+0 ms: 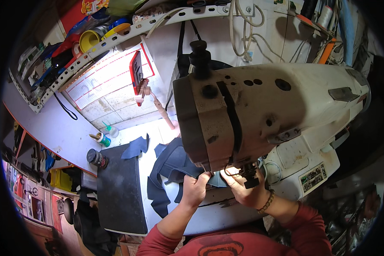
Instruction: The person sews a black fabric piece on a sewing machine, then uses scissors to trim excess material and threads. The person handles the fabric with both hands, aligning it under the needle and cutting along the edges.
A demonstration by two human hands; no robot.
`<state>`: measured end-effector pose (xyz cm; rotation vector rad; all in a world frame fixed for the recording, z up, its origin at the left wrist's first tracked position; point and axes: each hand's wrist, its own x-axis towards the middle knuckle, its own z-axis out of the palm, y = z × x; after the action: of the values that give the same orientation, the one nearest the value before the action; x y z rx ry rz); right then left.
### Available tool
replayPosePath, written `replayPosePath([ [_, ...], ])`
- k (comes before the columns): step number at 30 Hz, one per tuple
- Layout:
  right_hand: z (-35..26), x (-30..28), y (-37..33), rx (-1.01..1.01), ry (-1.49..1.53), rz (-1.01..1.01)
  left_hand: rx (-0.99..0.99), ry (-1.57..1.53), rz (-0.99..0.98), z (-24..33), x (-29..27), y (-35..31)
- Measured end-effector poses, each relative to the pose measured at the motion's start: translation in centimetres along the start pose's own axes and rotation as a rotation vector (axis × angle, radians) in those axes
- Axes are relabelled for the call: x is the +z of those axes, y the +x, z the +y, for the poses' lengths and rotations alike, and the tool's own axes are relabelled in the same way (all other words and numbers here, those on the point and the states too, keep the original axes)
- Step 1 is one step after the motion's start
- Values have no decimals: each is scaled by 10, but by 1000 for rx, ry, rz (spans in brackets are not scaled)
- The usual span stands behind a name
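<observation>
Under the head of a large off-white sewing machine (260, 98) lies a dark blue fabric piece (218, 180). My left hand (194, 190) pinches its edge between thumb and fingers, just left of the needle area. On the other side, my right hand (247, 193) grips the same piece close to the presser foot, with a beaded bracelet at the wrist. The machine head hides the needle and part of the fabric. More dark blue cut pieces (160, 187) spread over the white table to the left of my left hand.
A black board (120, 192) lies left of the fabric, with a dark jar (97, 158) at its edge. Behind stand a small can (101, 139), a squeeze bottle (112, 130) and a phone on a stand (138, 79). A perforated metal rail (134, 30) carries clutter above.
</observation>
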<state>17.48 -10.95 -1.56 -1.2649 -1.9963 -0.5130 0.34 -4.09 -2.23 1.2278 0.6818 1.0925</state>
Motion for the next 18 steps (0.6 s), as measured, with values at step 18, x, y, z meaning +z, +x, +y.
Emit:
replayPosePath([
  [18,7,16,-6,190,238,4,-39,-12,3,-3,0,5],
])
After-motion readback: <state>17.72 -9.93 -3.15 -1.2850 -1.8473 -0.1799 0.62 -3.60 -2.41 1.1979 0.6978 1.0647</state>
